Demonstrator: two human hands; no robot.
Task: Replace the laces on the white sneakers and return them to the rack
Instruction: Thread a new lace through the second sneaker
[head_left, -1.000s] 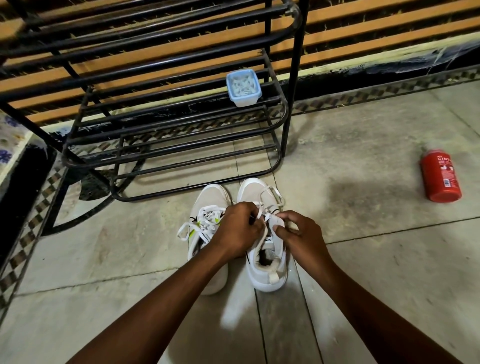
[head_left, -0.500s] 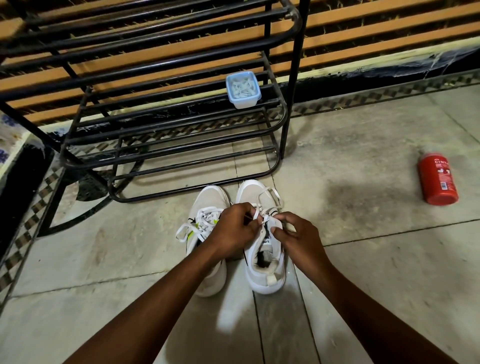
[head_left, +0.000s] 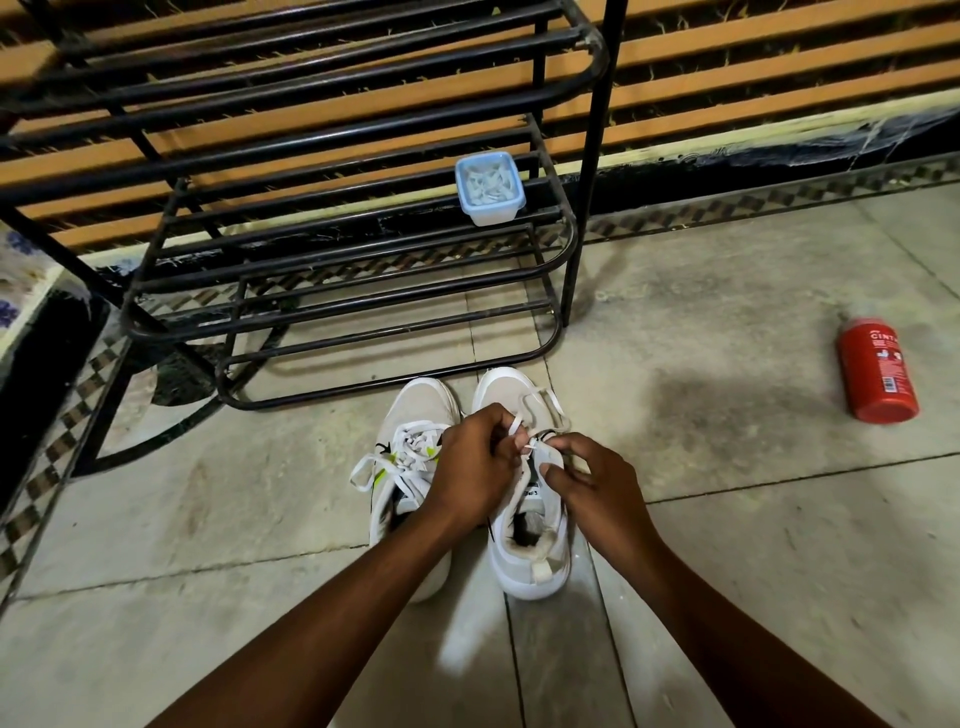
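Centrally, low in frame, I see both hands curled on one white lace (head_left: 555, 404): left hand (head_left: 478, 462) pinching a strand, right hand (head_left: 592, 480) pinching its tip, over the rightward sneaker (head_left: 530, 569). Its laced partner (head_left: 421, 405) stands alongside, below the black rack (head_left: 363, 291).

Two white sneakers (head_left: 415, 410) stand side by side on a tiled floor (head_left: 727, 519) before a black shoe rack (head_left: 311, 291). The left hand (head_left: 475, 467) and right hand (head_left: 587, 483) pinch the lace (head_left: 514, 423) of the right sneaker (head_left: 530, 556). A red canister (head_left: 878, 376) lies well apart.
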